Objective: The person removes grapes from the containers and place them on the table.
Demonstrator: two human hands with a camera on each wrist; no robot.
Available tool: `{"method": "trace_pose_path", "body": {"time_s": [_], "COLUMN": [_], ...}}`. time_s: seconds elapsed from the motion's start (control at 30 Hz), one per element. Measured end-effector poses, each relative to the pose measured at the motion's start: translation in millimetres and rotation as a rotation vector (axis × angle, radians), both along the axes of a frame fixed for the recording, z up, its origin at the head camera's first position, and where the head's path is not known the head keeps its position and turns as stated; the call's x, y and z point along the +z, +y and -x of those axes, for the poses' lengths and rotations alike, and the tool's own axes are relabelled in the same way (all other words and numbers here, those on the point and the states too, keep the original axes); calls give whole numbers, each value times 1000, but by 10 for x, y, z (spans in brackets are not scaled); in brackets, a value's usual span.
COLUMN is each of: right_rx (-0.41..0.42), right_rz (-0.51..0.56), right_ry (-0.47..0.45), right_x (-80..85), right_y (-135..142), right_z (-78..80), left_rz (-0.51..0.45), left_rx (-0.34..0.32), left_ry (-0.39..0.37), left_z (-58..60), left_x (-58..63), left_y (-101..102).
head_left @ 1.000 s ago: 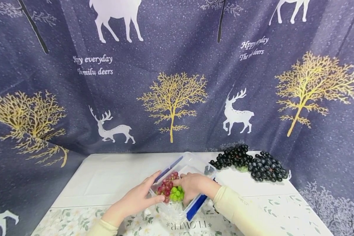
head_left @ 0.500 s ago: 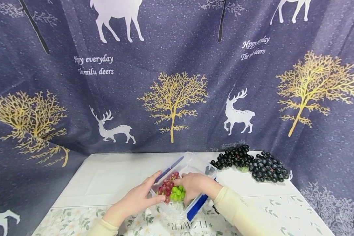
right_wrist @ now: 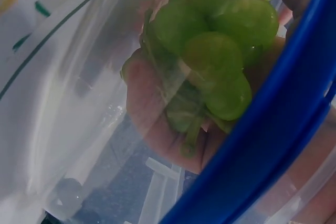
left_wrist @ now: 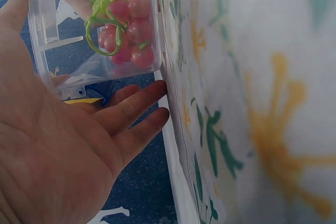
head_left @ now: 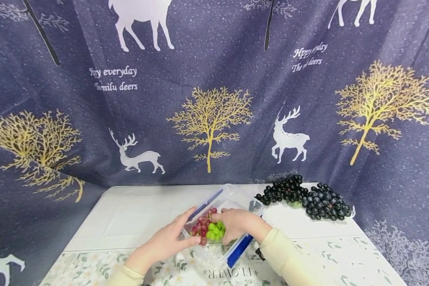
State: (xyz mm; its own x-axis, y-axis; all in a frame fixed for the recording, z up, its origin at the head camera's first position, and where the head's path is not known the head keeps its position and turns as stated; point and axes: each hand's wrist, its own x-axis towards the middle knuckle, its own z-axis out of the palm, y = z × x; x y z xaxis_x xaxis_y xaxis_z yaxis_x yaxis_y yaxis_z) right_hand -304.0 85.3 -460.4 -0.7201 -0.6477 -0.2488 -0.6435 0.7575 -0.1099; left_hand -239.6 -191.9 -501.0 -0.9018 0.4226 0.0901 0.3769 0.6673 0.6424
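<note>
A clear plastic food box [head_left: 214,260] with blue clip flaps [head_left: 239,251] stands in the middle of the table. Inside it, a bunch of red grapes [head_left: 200,227] lies along the left side, beside a bunch of green grapes [head_left: 216,231]. My right hand [head_left: 237,222] reaches into the box; through the wall, the right wrist view shows its fingers curled round the green grapes [right_wrist: 215,51]. My left hand [head_left: 169,240] rests at the box's near left corner, thumb and fingers spread. In the left wrist view its fingers [left_wrist: 134,114] are extended below the box.
Two bunches of dark grapes [head_left: 325,202] lie at the back right, with something green [head_left: 294,204] between them. A flowered mat [head_left: 93,270] covers the front of the white table [head_left: 139,210]. A dark blue cloth [head_left: 214,71] hangs behind.
The green grapes have shifted slightly inside the box, with small movement of the right hand and sleeve. The left hand and the box keep their place.
</note>
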Motion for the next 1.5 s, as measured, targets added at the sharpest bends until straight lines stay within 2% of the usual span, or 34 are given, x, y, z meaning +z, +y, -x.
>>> {"method": "trace_pose_path", "body": {"time_s": [0.37, 0.5, 0.7, 1.1, 1.5], "right_rx": [-26, -10, 14, -6, 31], "right_rz": [95, 130, 158, 168, 252], "right_ry": [-65, -84, -54, -28, 6], "right_x": [30, 38, 65, 70, 37], "right_y": [64, 87, 96, 90, 126], "right_z": [28, 32, 16, -8, 8], "left_rz": [9, 0, -4, -14, -14], "left_rx": [-2, 0, -3, 3, 10], "left_ry": [5, 1, 9, -8, -16], "left_z": [30, 13, -11, -20, 4], "left_x": [-25, -21, 3, -7, -33], "left_y": [-2, -3, -7, -21, -19]}}
